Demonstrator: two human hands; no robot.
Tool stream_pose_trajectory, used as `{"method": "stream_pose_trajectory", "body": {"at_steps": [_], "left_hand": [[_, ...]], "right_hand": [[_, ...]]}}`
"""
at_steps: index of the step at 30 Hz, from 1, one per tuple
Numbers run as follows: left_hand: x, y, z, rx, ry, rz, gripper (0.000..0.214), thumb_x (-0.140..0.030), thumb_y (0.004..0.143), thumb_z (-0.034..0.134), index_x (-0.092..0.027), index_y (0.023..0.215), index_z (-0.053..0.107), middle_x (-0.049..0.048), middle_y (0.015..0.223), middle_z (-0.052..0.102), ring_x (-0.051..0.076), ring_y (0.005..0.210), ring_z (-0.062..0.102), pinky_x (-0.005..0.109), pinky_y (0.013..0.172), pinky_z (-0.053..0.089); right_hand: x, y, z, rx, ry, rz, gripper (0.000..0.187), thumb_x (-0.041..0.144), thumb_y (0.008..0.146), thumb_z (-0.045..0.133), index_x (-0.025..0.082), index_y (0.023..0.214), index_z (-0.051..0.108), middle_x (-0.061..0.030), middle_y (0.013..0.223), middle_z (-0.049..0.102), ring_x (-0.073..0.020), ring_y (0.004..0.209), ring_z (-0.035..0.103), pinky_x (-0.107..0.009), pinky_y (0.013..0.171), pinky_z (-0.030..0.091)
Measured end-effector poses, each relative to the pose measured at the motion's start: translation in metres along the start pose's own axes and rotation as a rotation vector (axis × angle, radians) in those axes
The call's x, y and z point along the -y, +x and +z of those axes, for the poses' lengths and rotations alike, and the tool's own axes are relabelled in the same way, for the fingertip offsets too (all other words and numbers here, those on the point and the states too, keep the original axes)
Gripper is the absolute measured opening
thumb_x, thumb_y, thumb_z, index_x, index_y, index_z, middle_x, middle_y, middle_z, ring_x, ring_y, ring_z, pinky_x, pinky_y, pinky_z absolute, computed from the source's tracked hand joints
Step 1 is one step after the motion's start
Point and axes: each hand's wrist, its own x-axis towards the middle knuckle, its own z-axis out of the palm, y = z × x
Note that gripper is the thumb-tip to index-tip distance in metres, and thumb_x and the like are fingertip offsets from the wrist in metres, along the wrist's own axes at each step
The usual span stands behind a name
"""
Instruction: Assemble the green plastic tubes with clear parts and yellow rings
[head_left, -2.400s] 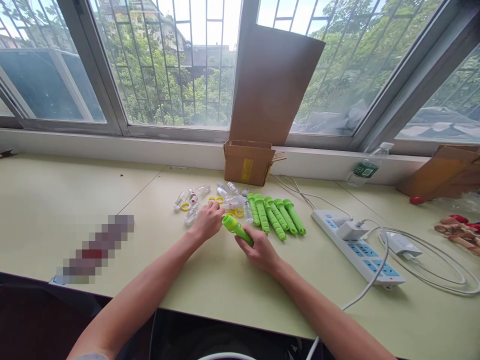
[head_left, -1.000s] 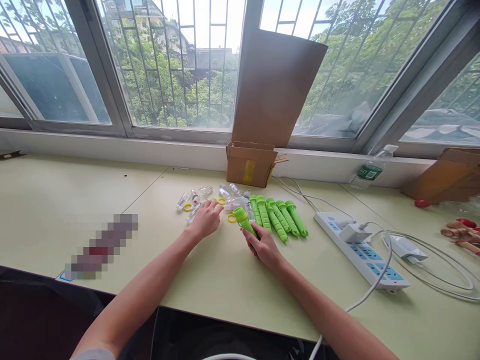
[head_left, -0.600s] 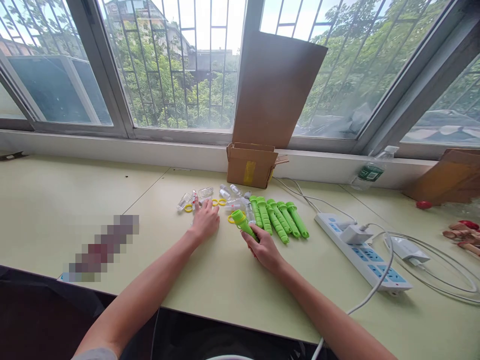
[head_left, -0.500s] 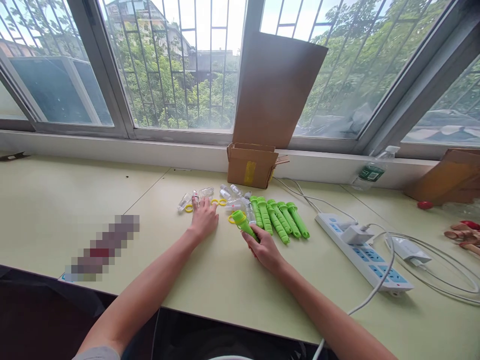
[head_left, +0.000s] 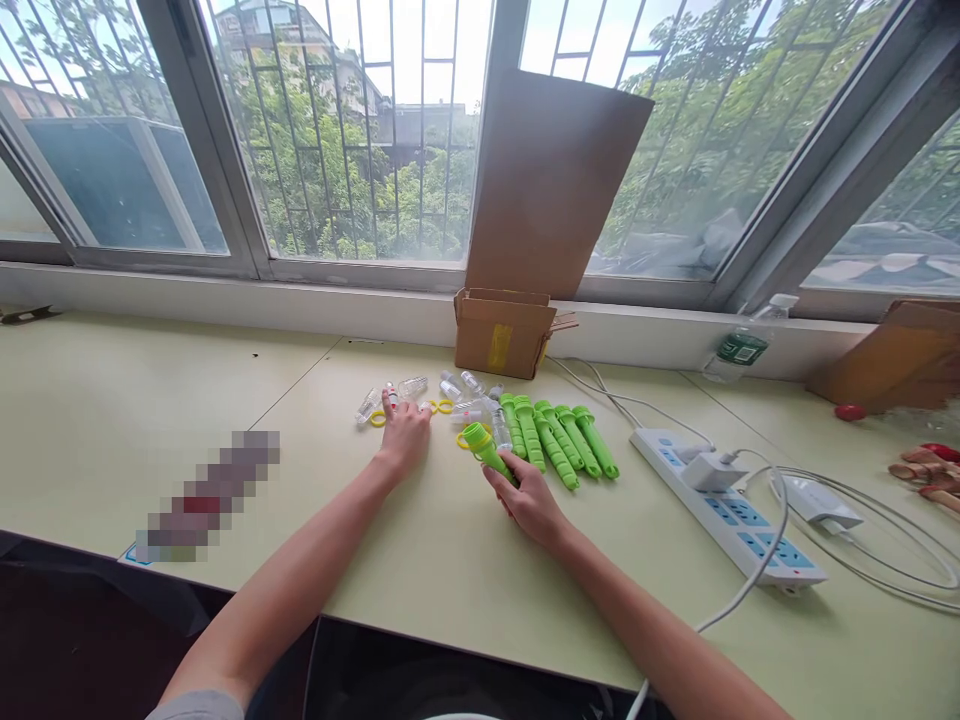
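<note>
My right hand (head_left: 529,495) is wrapped round the slim end of a green flashlight casing (head_left: 478,438). Its flared head points up and to the left. Over the loose parts, my left hand (head_left: 406,438) is palm down with its fingers curled and the outermost one stretched forward. Something small and pale shows at its fingertips, too hidden to name. Just beyond are clear plastic pieces (head_left: 412,386), one with a red part (head_left: 391,395), and yellow rings (head_left: 378,419). Several more green casings (head_left: 559,450) lie side by side to the right of the held one.
A small cardboard box (head_left: 495,335) stands by the window sill. On the right are a white power strip (head_left: 727,510) with chargers and looping cables (head_left: 870,480). A plastic bottle (head_left: 742,345) is behind it. The table's front edge runs below my forearms.
My left hand has drawn back slightly towards me, and its fingers have curled more. My right hand holds the green flashlight casing in nearly the same place.
</note>
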Motion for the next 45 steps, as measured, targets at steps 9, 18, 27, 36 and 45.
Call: {"method": "stream_pose_trajectory", "body": {"at_steps": [9, 18, 27, 36, 45], "left_hand": [[-0.003, 0.002, -0.005, -0.199, -0.093, 0.127, 0.030, -0.012, 0.085, 0.045, -0.024, 0.109, 0.057, 0.0061, 0.099, 0.066, 0.023, 0.096, 0.057, 0.050, 0.103, 0.023], [-0.013, -0.001, -0.010, -0.456, -0.212, 0.166, 0.044, -0.013, 0.078, 0.052, -0.020, 0.122, 0.046, 0.0083, 0.098, 0.061, 0.025, 0.091, 0.055, 0.039, 0.082, 0.042], [-0.016, -0.005, -0.011, -0.467, -0.340, 0.136, 0.047, -0.008, 0.074, 0.052, -0.016, 0.120, 0.046, 0.0095, 0.098, 0.055, 0.024, 0.092, 0.051, 0.039, 0.085, 0.044], [-0.021, -0.008, -0.014, -0.416, -0.536, 0.135, 0.028, -0.021, 0.084, 0.053, -0.020, 0.112, 0.056, 0.0060, 0.091, 0.063, 0.022, 0.088, 0.058, 0.036, 0.081, 0.047], [-0.029, -0.011, -0.026, -0.307, -1.153, -0.083, 0.028, -0.025, 0.081, 0.057, -0.020, 0.109, 0.057, 0.0047, 0.090, 0.070, 0.017, 0.083, 0.066, 0.030, 0.074, 0.052]], "right_hand": [[0.001, 0.000, 0.000, 0.007, -0.002, -0.006, 0.024, 0.043, 0.088, 0.048, 0.020, 0.081, 0.050, 0.0043, 0.058, 0.043, -0.0103, 0.050, 0.038, -0.023, 0.047, 0.030], [0.001, 0.001, -0.001, 0.003, -0.017, -0.036, 0.024, 0.043, 0.088, 0.049, 0.020, 0.083, 0.052, 0.0031, 0.063, 0.045, -0.0108, 0.054, 0.039, -0.023, 0.050, 0.032], [0.001, 0.001, -0.001, 0.003, -0.045, -0.038, 0.024, 0.043, 0.087, 0.049, 0.020, 0.081, 0.051, 0.0026, 0.064, 0.044, -0.0120, 0.057, 0.039, -0.024, 0.052, 0.031], [0.003, 0.002, -0.001, -0.003, -0.078, -0.066, 0.024, 0.042, 0.088, 0.048, 0.019, 0.079, 0.051, 0.0023, 0.067, 0.044, -0.0127, 0.061, 0.039, -0.025, 0.057, 0.032], [0.002, 0.002, 0.000, -0.001, -0.123, -0.074, 0.024, 0.042, 0.087, 0.048, 0.019, 0.082, 0.053, 0.0015, 0.068, 0.048, -0.0135, 0.062, 0.041, -0.025, 0.058, 0.033]]}}
